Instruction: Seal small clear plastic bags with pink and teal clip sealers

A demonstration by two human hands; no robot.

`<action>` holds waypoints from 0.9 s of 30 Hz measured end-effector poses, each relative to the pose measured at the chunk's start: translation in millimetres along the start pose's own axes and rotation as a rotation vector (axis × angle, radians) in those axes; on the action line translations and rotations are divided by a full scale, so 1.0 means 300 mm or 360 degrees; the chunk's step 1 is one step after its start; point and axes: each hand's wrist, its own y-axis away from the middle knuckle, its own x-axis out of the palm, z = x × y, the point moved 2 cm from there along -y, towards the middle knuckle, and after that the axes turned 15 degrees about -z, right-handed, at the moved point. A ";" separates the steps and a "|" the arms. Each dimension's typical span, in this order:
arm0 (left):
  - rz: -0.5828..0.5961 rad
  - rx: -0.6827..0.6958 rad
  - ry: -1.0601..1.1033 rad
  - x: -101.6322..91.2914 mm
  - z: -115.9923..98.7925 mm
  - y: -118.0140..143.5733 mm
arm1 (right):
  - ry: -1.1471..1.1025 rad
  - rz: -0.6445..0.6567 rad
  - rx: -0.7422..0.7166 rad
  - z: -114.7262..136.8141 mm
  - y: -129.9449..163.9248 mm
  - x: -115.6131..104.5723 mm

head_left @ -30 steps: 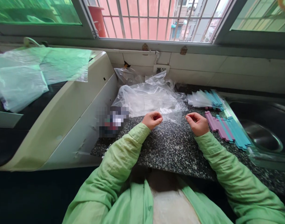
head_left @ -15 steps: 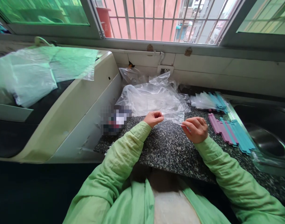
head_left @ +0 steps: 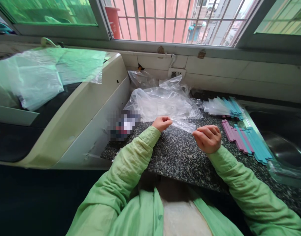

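A small clear plastic bag (head_left: 183,125) is stretched between my two hands above the speckled countertop (head_left: 175,154). My left hand (head_left: 162,123) pinches its left end, fingers closed. At the other end, the closed fingertips of my right hand (head_left: 207,138) grip the bag's right corner. Just beyond lies a heap of clear plastic bags (head_left: 162,101), crumpled and overlapping. To the right of my right hand lie flat purple strips (head_left: 235,136) and blue strips (head_left: 257,146) in a row. Behind them is a stack of filled or folded clear bags (head_left: 215,106) with more blue strips.
A beige machine (head_left: 91,108) with plastic sheets (head_left: 42,78) on top stands at the left. A sink (head_left: 285,144) is set in at the right. Near the machine lies a blurred-out item (head_left: 124,126). A wall socket (head_left: 177,72) sits below the barred window.
The bag between my hands has turned and looks narrower, more bunched. My right hand has shifted slightly down. The whole view has moved a little.
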 end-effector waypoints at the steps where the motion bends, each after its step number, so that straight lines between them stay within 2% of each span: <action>1: 0.0000 0.0013 0.0034 -0.001 0.003 -0.003 | 0.0003 -0.0005 0.0013 0.000 -0.002 -0.001; 6: 0.0028 0.0085 0.0167 -0.001 0.006 -0.005 | 0.0104 -0.0041 0.0187 -0.018 -0.001 -0.004; 11: 0.0020 0.0259 0.0103 0.011 -0.015 0.024 | 0.0099 -0.0112 0.0336 -0.040 0.011 0.003; 20: 0.0004 0.0561 0.0017 0.007 0.004 0.016 | 0.0019 -0.0059 0.0402 -0.045 0.023 0.014; 27: -0.0078 0.0539 0.0035 0.013 -0.027 0.040 | 0.0035 -0.0045 0.0388 -0.046 0.025 0.010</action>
